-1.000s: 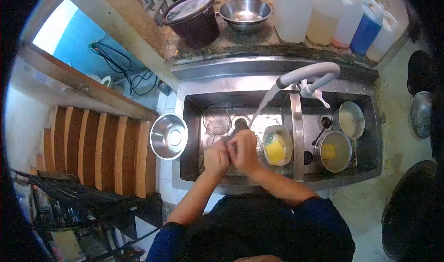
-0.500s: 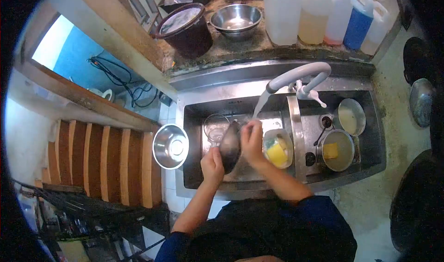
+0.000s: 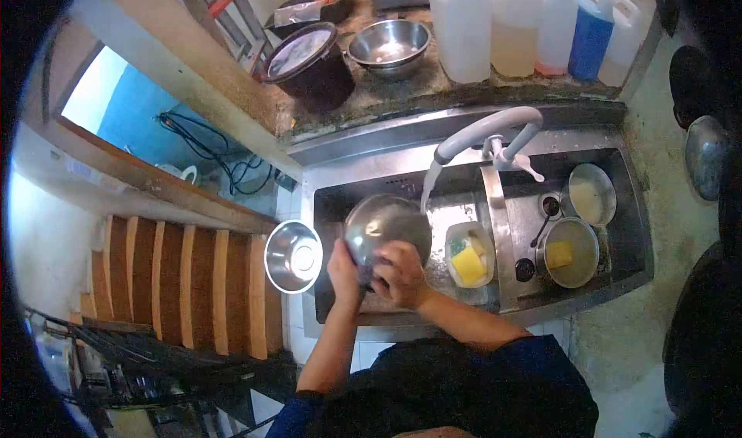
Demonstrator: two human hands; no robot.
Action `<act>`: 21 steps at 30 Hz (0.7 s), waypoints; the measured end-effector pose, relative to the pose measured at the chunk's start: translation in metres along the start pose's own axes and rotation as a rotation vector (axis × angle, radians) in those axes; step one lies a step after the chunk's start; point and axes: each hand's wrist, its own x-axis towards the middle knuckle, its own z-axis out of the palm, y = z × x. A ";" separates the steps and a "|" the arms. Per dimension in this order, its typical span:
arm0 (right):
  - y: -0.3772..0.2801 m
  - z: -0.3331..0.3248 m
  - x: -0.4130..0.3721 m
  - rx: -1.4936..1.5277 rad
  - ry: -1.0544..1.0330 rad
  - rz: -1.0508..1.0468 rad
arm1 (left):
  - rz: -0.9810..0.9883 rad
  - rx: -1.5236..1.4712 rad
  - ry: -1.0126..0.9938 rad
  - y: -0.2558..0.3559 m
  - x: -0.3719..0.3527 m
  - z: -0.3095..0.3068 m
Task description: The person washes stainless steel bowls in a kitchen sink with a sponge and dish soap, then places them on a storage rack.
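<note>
A round metal bowl (image 3: 384,220) is tilted over the left sink basin, with its curved outside toward me. My left hand (image 3: 344,269) is closed on its left edge. My right hand (image 3: 400,274) presses against the lower part of the bowl, fingers bent over its surface. Water runs from the white faucet (image 3: 495,133) just beside the bowl's right side. In the same basin, right of my hands, a pale plastic container (image 3: 481,241) holds a yellow sponge (image 3: 468,267) and something green.
The right basin has two round pans (image 3: 593,194) (image 3: 585,277), one with a yellow sponge. A shiny steel bowl (image 3: 293,256) rests at the sink's left edge. Behind stand a dark bucket (image 3: 313,71), stacked metal bowls (image 3: 389,48) and plastic jugs (image 3: 459,36). Wooden stairs (image 3: 185,280) lie left.
The metal bowl has turned from nearly edge-on to showing its rounded outside. My right hand has moved down and left from near the water stream onto the bowl. A clear round dish is now hidden.
</note>
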 end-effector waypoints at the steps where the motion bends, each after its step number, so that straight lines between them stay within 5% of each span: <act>1: 0.007 -0.002 -0.010 0.076 -0.006 -0.102 | -0.039 -0.132 0.056 0.005 0.000 -0.003; 3: 0.043 -0.007 -0.021 -0.063 0.146 0.183 | -0.039 -0.143 -0.004 0.036 -0.008 -0.010; 5: 0.066 -0.007 -0.009 -0.069 0.264 0.634 | 0.036 0.220 -0.196 0.024 -0.017 -0.015; 7: 0.059 0.000 0.003 -0.095 0.150 0.481 | 0.062 0.218 -0.193 -0.001 -0.023 0.000; 9: 0.017 -0.015 0.018 -0.096 0.000 0.150 | -0.085 -0.137 -0.109 0.007 -0.021 0.015; 11: 0.009 -0.016 -0.013 -0.054 -0.133 0.035 | -0.205 -0.170 -0.007 0.010 -0.012 0.013; 13: 0.038 -0.028 -0.060 -0.082 -0.058 0.151 | -0.318 -0.366 0.039 0.010 -0.001 0.007; 15: 0.068 -0.052 -0.087 -0.322 -0.121 0.675 | -0.423 -0.730 0.023 0.003 0.007 0.001; 17: 0.094 -0.067 -0.100 -0.573 -0.205 0.797 | -0.499 -0.846 -0.112 -0.028 0.010 0.001; 20: 0.118 -0.054 -0.085 0.607 0.119 1.304 | -0.711 -0.950 -0.161 -0.053 0.015 0.025; 21: 0.115 -0.052 -0.074 0.779 0.126 1.288 | -0.694 -1.021 -0.309 -0.078 0.018 0.035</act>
